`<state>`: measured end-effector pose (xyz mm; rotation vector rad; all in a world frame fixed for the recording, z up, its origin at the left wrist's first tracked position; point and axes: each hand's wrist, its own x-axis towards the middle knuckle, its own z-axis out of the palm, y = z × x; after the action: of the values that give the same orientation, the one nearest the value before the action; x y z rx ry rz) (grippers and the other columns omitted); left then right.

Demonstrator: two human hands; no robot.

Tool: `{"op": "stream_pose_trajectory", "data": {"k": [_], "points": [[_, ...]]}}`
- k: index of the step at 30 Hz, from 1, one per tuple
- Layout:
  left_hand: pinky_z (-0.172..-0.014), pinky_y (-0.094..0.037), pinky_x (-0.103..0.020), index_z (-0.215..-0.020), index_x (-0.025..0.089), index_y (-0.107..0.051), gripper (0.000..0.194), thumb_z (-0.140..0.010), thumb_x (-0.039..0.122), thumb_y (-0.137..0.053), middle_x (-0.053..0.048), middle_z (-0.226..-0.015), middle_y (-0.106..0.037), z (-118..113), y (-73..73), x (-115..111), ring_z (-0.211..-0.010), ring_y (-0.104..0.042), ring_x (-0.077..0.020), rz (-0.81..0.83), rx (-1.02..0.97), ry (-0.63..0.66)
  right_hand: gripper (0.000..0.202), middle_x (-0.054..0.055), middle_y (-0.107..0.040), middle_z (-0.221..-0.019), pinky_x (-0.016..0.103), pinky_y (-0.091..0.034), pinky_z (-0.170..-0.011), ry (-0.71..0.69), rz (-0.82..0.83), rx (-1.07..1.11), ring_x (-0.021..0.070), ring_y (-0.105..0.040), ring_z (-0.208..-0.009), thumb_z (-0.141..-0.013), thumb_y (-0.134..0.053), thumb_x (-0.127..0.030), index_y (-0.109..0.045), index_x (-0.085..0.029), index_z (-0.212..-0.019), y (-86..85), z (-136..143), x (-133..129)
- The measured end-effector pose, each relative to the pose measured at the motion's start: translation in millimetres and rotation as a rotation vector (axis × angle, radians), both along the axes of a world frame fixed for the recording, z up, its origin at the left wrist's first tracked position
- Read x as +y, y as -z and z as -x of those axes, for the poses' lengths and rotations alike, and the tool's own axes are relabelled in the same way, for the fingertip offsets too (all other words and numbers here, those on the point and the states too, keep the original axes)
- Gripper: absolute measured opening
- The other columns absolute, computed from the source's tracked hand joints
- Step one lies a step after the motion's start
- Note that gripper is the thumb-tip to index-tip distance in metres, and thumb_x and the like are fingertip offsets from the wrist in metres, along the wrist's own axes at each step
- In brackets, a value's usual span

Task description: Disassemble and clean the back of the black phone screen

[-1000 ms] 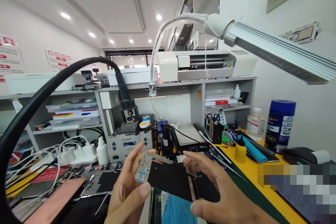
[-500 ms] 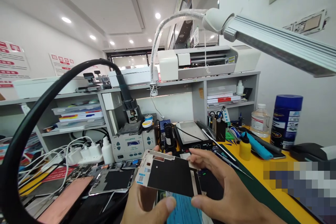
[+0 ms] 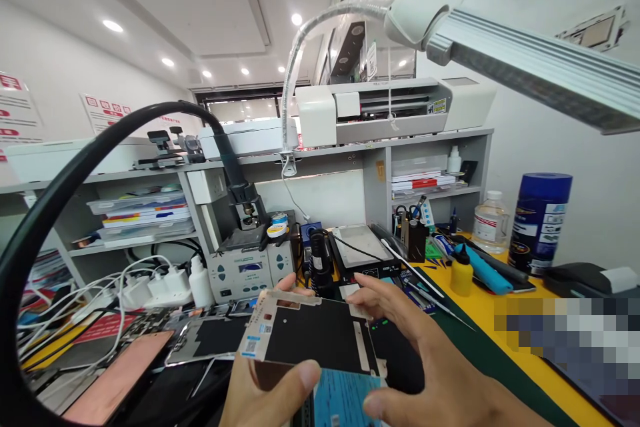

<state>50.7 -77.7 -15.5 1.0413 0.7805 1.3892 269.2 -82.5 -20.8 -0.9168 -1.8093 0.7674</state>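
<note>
A flat phone screen part [image 3: 315, 333], black with a silvery frame and small blue-and-white labels at its left end, is held up and tilted at the lower middle. My left hand [image 3: 273, 380] grips its left side, thumb at the lower edge and fingertips showing behind the top edge. Around the part's right end, my right hand [image 3: 425, 353] has its thumb and fingers spread apart; whether a fingertip touches the top corner is hard to tell. Below the part lies a blue streaked surface [image 3: 345, 397].
A black hose [image 3: 95, 147] arches across the left, by a grey soldering station [image 3: 250, 273]. Phone parts and a pinkish panel [image 3: 120, 377] lie at left. A yellow bottle [image 3: 461, 273], a blue can [image 3: 540, 223] and tools stand at right; a lamp [image 3: 530, 60] hangs above.
The screen part and both hands have shifted slightly left. My right thumb has moved down, away from the part's lower edge. The whole view has shifted a little.
</note>
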Motion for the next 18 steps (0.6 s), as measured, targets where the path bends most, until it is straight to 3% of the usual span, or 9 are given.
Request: {"op": "stream_pose_trajectory", "data": {"k": [5, 12, 18], "points": [[-0.109, -0.041, -0.051, -0.142, 0.028, -0.05, 0.092, -0.06, 0.048, -0.086, -0.011, -0.128, -0.068, -3.4, -5.6, 2.8, -0.122, -0.058, -0.0413, -0.101, -0.001, -0.034, 0.097, 0.012, -0.048, -0.145, 0.059, -0.036, -0.109, -0.008, 0.086, -0.045, 0.04, -0.046, -0.132, -0.072, -0.08, -0.034, -0.029, -0.035, -0.154, -0.2, -2.6, -0.5], [-0.105, -0.045, -0.055, -0.135, 0.025, -0.06, 0.083, -0.057, 0.035, -0.087, -0.012, -0.119, -0.073, 0.2, -2.6, 0.5, -0.119, -0.06, -0.045, -0.004, 0.04, -0.08, 0.096, 0.009, -0.045, -0.147, 0.063, -0.03, -0.111, -0.006, 0.065, -0.059, 0.0367, -0.043, -0.134, -0.074, -0.074, -0.024, -0.023, -0.039, -0.153, 0.7, -0.1, -2.3], [-0.105, -0.044, -0.057, -0.13, 0.026, -0.063, 0.079, -0.056, 0.033, -0.088, -0.011, -0.116, -0.075, 1.2, -1.6, 0.5, -0.121, -0.058, -0.0457, 0.014, 0.042, -0.08, 0.091, 0.009, -0.045, -0.146, 0.062, -0.032, -0.109, -0.019, 0.032, -0.045, 0.0361, -0.044, -0.132, -0.076, -0.073, -0.027, -0.025, -0.04, -0.152, 2.6, 0.4, -0.9]]}}
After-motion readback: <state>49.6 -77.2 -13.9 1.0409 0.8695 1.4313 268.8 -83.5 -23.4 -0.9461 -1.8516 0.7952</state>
